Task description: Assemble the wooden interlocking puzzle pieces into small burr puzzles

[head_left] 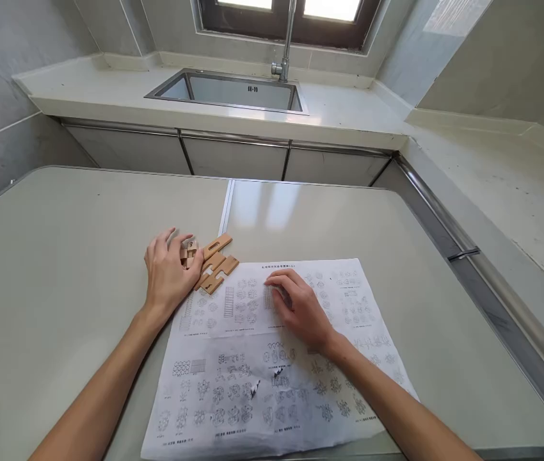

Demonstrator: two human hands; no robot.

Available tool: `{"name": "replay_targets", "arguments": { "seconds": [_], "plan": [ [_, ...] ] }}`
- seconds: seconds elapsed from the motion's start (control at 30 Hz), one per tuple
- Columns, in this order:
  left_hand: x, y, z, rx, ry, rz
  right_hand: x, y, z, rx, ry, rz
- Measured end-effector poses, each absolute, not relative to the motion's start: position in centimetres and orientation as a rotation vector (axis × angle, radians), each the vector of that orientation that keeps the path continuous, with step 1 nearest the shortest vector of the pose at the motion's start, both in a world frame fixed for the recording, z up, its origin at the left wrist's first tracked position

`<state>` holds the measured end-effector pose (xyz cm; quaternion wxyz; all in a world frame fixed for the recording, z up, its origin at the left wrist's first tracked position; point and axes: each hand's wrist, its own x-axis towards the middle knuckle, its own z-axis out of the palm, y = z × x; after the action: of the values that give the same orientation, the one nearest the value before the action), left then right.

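Note:
My left hand [169, 272] curves its fingers and thumb round a small wooden puzzle block [189, 253] with a dark mark on it, partly hidden by the hand. Flat notched wooden pieces [219, 266] lie right beside the thumb, one with a long slot and one with a dark mark. They touch the upper left edge of a printed instruction sheet [257, 349]. Over the sheet's upper middle rests my right hand [301, 307], loosely bent, its index finger and thumb apart with nothing between them.
The creased sheet has two small torn spots and rows of line diagrams. Under it is a pale table [84, 256] with a metal seam strip [226, 205]. Behind stands a counter [339, 112] with a sink [233, 89] and a faucet [285, 61]. Another counter [507, 186] runs along the right.

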<state>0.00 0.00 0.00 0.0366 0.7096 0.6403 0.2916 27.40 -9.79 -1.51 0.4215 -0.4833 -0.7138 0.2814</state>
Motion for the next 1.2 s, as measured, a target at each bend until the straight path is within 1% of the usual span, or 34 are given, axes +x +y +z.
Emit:
{"name": "replay_targets", "arguments": {
  "seconds": [0.17, 0.4, 0.57, 0.7, 0.9, 1.0, 1.1, 1.2],
  "plan": [
    [-1.3, 0.9, -0.3, 2.056, 1.963, 0.865, 27.4, -9.7, -1.7, -1.197, -1.796, 0.693],
    [-2.2, 1.3, 0.0, 1.980, 1.952, 0.958, 27.4, -9.8, -1.6, -1.197, -1.786, 0.706],
    [-2.0, 1.0, 0.2, 1.956, 1.936, 1.124, 27.4, -9.9, -1.5, -1.211, -1.796, 0.703],
    [-2.2, 1.1, -0.1, 1.790, 1.918, 1.276, 27.4, -9.8, -1.7, -1.213, -1.800, 0.697],
    [-0.6, 0.2, 0.6, 1.548, 1.704, 1.444, 27.4, -9.8, -1.5, -1.200, -1.766, 0.738],
    [1.8, -1.7, 1.9, 1.649, 1.563, 1.451, 27.1, -10.0, -0.9, -1.114, -1.664, 0.911],
    [4.2, -3.9, 2.6, 1.843, 1.435, 1.351, 26.9, -10.3, -0.3, -0.953, -1.443, 1.337],
    [5.8, -5.8, 2.0, 2.161, 1.124, 1.247, 26.6, -10.8, 0.1, -0.836, -1.279, 1.678]
  ]
}}
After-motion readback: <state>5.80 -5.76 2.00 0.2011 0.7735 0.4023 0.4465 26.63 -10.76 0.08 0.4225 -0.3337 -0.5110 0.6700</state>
